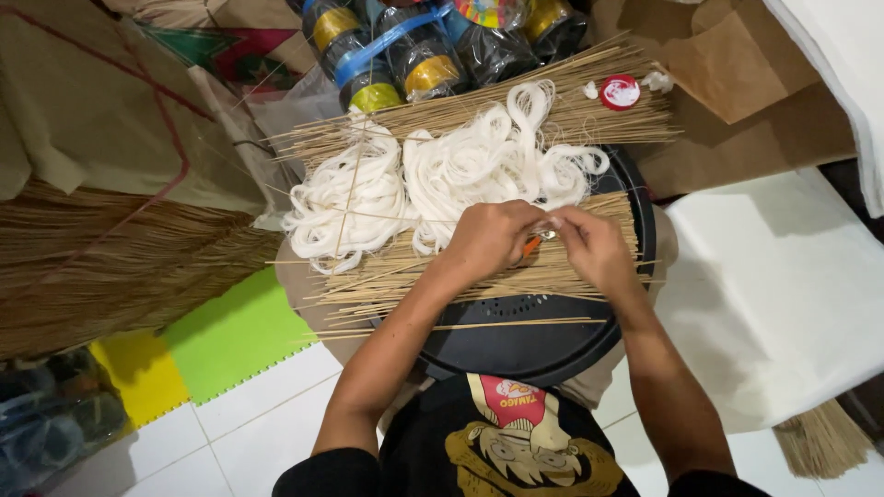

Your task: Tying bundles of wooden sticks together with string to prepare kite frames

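My left hand (493, 237) and my right hand (594, 247) meet fingertip to fingertip over a bundle of thin bamboo sticks (442, 276) lying across a round black tray (534, 340). Between the fingers a small orange-handled tool (532, 245) and something thin and pale show; which hand grips the tool I cannot tell. Piles of white string (460, 170) lie just beyond the hands. A second bundle of sticks (516, 115) lies further back, with a small red round lid (620, 92) on it.
Dark bottles with yellow bands (414, 55) stand at the far edge. Brown paper (101, 120) and a mass of sticks (110, 267) fill the left. Green and yellow foam mats (212, 345) lie on white tiles. White sheets (773, 285) sit at the right.
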